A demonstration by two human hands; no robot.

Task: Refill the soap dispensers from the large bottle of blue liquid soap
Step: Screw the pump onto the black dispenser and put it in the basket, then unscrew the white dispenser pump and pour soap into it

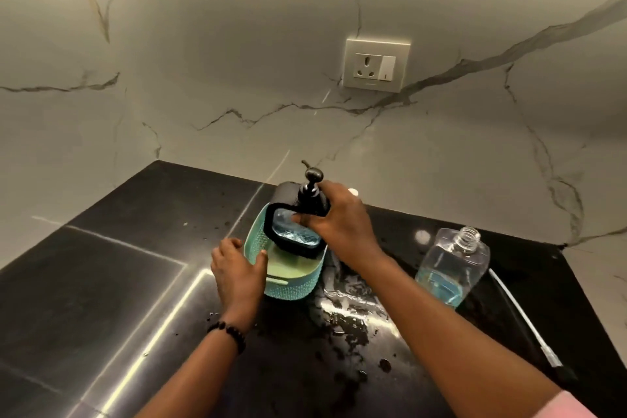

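A black soap dispenser (293, 231) with a pump top and blue liquid showing in its open tray hangs tilted over a teal perforated basket (291, 288). My right hand (339, 220) grips the dispenser just below the pump. My left hand (237, 271) holds the basket's left rim, thumb inside. To the right a clear square bottle (453, 268) stands uncapped on the black counter (135, 282), with blue liquid soap filling its lower part.
A thin white tube with a dark end (524, 319) lies on the counter right of the bottle. Spilled liquid and droplets (349, 312) spread in front of the basket. A wall socket (375, 66) sits on the marble backsplash. A small white object (354, 192) peeks out behind my right hand.
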